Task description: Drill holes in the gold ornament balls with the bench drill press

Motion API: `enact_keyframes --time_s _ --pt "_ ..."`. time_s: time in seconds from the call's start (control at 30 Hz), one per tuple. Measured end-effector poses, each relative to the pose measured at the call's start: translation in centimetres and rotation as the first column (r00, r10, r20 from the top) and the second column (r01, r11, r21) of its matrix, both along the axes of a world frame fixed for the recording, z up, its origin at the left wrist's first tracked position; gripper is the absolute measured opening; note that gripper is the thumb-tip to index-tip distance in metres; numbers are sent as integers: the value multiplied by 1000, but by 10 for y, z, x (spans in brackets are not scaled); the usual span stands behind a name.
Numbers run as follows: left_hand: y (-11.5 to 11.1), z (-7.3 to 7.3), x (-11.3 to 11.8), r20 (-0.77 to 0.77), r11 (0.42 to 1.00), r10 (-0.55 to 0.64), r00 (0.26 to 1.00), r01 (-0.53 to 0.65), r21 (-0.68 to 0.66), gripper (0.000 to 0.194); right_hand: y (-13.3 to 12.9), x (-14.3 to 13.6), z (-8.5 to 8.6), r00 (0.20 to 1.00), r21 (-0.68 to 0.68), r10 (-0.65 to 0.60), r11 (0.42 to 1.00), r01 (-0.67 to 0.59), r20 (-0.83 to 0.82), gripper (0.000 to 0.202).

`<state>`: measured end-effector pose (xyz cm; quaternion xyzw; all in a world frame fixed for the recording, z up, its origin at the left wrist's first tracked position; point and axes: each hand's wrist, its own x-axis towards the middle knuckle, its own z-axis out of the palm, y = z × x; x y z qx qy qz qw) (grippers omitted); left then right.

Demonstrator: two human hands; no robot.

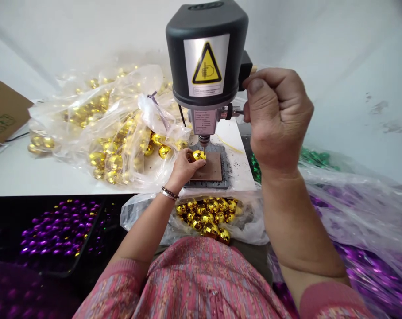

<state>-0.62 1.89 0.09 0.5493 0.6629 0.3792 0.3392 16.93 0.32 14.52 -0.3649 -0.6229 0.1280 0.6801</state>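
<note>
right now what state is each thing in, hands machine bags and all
left hand, gripping gold ball
gold ball, held below the drill
right hand, closed at the handle
handle, partly hidden by fingers
drill, upright, on or off unclear
board, flat
table bag, crumpled, holding gold balls
lap bag, open, holding more gold balls
dark tray, holding purple balls

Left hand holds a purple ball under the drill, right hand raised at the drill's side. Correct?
Only the colour is wrong: the head view shows a gold ball. The left hand holds it under the drill, and the right hand is raised at the drill's side.
</note>
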Motion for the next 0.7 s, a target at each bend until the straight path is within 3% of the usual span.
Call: enact_keyframes --time_s 0.13,0.47,0.7 --pt "0 1 1 -54 997 -78 995 79 13 55 -2 -1 2 1000 -56 4 998 -3 16 28" --pt "-3 4 11 -230 969 -208 951 231 81 62 1 3 4 999 -6 16 1000 -15 34 18" --pt "-6 -3 7 -199 966 -244 949 257 40 69 -1 6 4 997 -47 47 998 -45 59 32"
